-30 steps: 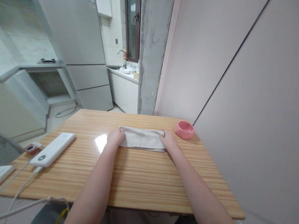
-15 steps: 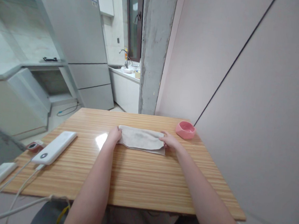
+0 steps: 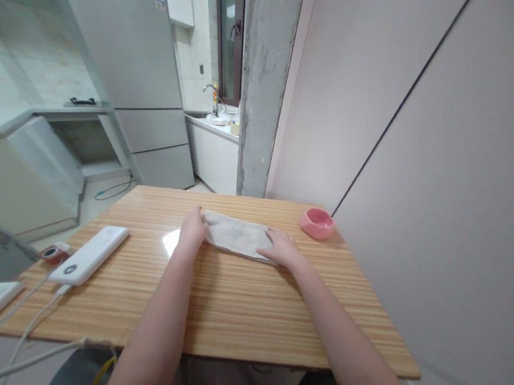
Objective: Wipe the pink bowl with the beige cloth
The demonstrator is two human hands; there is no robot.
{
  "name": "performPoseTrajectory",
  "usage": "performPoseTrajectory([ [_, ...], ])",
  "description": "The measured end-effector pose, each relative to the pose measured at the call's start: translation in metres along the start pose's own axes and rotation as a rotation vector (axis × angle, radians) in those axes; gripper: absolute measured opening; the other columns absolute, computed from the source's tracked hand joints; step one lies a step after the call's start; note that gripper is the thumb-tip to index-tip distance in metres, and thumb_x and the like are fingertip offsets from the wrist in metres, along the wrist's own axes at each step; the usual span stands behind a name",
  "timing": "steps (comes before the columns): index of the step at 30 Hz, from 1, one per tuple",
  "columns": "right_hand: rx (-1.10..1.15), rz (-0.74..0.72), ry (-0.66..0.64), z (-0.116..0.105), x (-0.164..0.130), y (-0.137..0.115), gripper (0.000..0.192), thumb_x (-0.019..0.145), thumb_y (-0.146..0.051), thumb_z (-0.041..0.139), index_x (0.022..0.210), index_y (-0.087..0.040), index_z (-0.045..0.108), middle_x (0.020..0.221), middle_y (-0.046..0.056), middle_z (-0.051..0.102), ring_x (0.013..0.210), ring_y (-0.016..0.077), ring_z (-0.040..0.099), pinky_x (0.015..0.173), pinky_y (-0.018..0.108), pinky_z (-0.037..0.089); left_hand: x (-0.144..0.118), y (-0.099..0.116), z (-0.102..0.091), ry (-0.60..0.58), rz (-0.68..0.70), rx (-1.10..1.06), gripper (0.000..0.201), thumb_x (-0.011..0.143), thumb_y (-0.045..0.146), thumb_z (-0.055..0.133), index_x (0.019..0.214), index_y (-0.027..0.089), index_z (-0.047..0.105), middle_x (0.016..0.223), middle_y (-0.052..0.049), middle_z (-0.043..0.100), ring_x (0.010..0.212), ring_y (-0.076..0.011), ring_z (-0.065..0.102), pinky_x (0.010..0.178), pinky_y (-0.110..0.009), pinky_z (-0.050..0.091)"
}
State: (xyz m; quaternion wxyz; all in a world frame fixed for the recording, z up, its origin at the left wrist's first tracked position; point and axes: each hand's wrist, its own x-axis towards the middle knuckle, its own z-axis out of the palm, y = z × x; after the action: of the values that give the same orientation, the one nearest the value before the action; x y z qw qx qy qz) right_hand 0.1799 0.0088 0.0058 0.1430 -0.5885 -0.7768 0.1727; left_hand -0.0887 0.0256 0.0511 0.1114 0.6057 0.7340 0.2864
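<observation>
The folded pale cloth (image 3: 236,236) was supported by the wooden table (image 3: 256,317). Its left end was touched by the left hand (image 3: 193,229), whether clamped could not be told; its right end was overlapped by the right hand (image 3: 283,249), thumb and fingers spread apart.

1 pink bowl (image 3: 314,229), 1 grey fridge (image 3: 125,51)
</observation>
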Motion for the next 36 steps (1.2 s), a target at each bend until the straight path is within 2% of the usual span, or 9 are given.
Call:
performPoseTrajectory([
  [2, 0.03, -0.019, 0.044, 0.008, 0.003, -0.004, 0.064, 0.077, -0.048, 0.069, 0.133, -0.02, 0.054, 0.149, 0.015, 0.043, 0.139, 0.0312, 0.034, 0.112, 0.052, 0.024, -0.006, 0.015, 0.003, 0.189, 0.109, -0.115, 0.051, 0.083, 0.01, 0.047, 0.133, 0.01, 0.045, 0.119, -0.016, 0.06, 0.114, -0.0255, 0.055, 0.101, -0.037, 0.042],
  [4, 0.1, -0.019, 0.069, 0.015, 0.009, -0.006, 0.064, 0.076, -0.047, 0.07, 0.133, -0.021, 0.053, 0.149, 0.014, 0.044, 0.14, 0.0295, 0.035, 0.113, 0.049, 0.025, -0.014, 0.032, 0.015, 0.23, 0.269, -0.257, 0.042, 0.086, 0.014, 0.047, 0.128, 0.012, 0.048, 0.116, -0.013, 0.06, 0.11, -0.0223, 0.056, 0.1, -0.034, 0.043],
  [11, 0.64, 0.209, 0.206, 0.018, 0.03, 0.005, 0.052, 0.092, -0.019, 0.039, 0.144, -0.021, 0.037, 0.131, 0.01, 0.062, 0.122, 0.0153, 0.056, 0.105, 0.033, 0.04, -0.043, 0.066, 0.088, -0.104, 0.685, -0.35, 0.029, 0.083, 0.009, 0.049, 0.107, 0.018, 0.061, 0.11, -0.01, 0.062, 0.104, -0.0204, 0.059, 0.095, -0.036, 0.048],
  [19, 0.501, 0.153, 0.48, 0.018, 0.027, 0.01, 0.043, 0.097, -0.032, 0.034, 0.135, -0.02, 0.049, 0.139, 0.011, 0.053, 0.133, 0.0175, 0.043, 0.113, 0.035, 0.031, -0.056, 0.069, 0.088, -0.349, 0.846, -0.404, 0.017, 0.082, 0.019, 0.055, 0.098, 0.018, 0.062, 0.098, -0.008, 0.063, 0.088, -0.0178, 0.06, 0.082, -0.031, 0.051],
  [21, 0.433, 0.027, 0.503, 0.016, 0.022, 0.007, 0.04, 0.097, -0.032, 0.033, 0.128, -0.02, 0.056, 0.135, 0.01, 0.055, 0.133, 0.0185, 0.043, 0.114, 0.036, 0.029, -0.055, 0.068, 0.082, -0.358, 0.841, -0.418, 0.015, 0.087, 0.027, 0.052, 0.095, 0.019, 0.061, 0.096, -0.008, 0.063, 0.088, -0.0172, 0.06, 0.081, -0.029, 0.051],
  [25, 0.248, -0.222, 0.229, 0.017, 0.009, -0.013, 0.033, 0.096, -0.029, 0.039, 0.114, -0.019, 0.065, 0.121, 0.01, 0.063, 0.118, 0.0208, 0.053, 0.106, 0.036, 0.036, -0.041, 0.06, 0.071, -0.157, 0.609, -0.359, 0.029, 0.095, 0.034, 0.035, 0.086, 0.019, 0.058, 0.088, -0.006, 0.062, 0.086, -0.0168, 0.058, 0.079, -0.028, 0.047],
  [27, 0.089, -0.162, 0.16, 0.019, 0.002, -0.025, 0.032, 0.091, -0.038, 0.052, 0.11, -0.017, 0.065, 0.116, 0.013, 0.063, 0.113, 0.0257, 0.053, 0.102, 0.039, 0.038, -0.03, 0.051, 0.069, -0.123, 0.48, -0.281, 0.033, 0.096, 0.034, 0.031, 0.079, 0.019, 0.055, 0.081, -0.005, 0.062, 0.082, -0.0168, 0.057, 0.078, -0.029, 0.046],
  [31, -0.133, 0.092, 0.142, 0.009, -0.017, -0.027, 0.048, 0.082, -0.058, 0.059, 0.1, -0.015, 0.066, 0.114, 0.02, 0.061, 0.114, 0.0355, 0.05, 0.095, 0.045, 0.039, -0.015, 0.038, 0.075, -0.239, 0.359, -0.171, 0.036, 0.096, 0.032, 0.029, 0.072, 0.02, 0.052, 0.076, -0.004, 0.063, 0.079, -0.017, 0.059, 0.076, -0.028, 0.044],
  [36, -0.155, 0.269, 0.088, -0.023, -0.064, 0.041, 0.035, 0.075, -0.053, 0.065, 0.078, -0.019, 0.062, 0.098, 0.014, 0.065, 0.097, 0.0305, 0.057, 0.083, 0.039, 0.042, -0.018, 0.038, 0.082, -0.281, 0.381, -0.11, 0.032, 0.094, 0.032, 0.035, 0.071, 0.02, 0.054, 0.079, -0.005, 0.066, 0.08, -0.0189, 0.059, 0.072, -0.029, 0.04],
])
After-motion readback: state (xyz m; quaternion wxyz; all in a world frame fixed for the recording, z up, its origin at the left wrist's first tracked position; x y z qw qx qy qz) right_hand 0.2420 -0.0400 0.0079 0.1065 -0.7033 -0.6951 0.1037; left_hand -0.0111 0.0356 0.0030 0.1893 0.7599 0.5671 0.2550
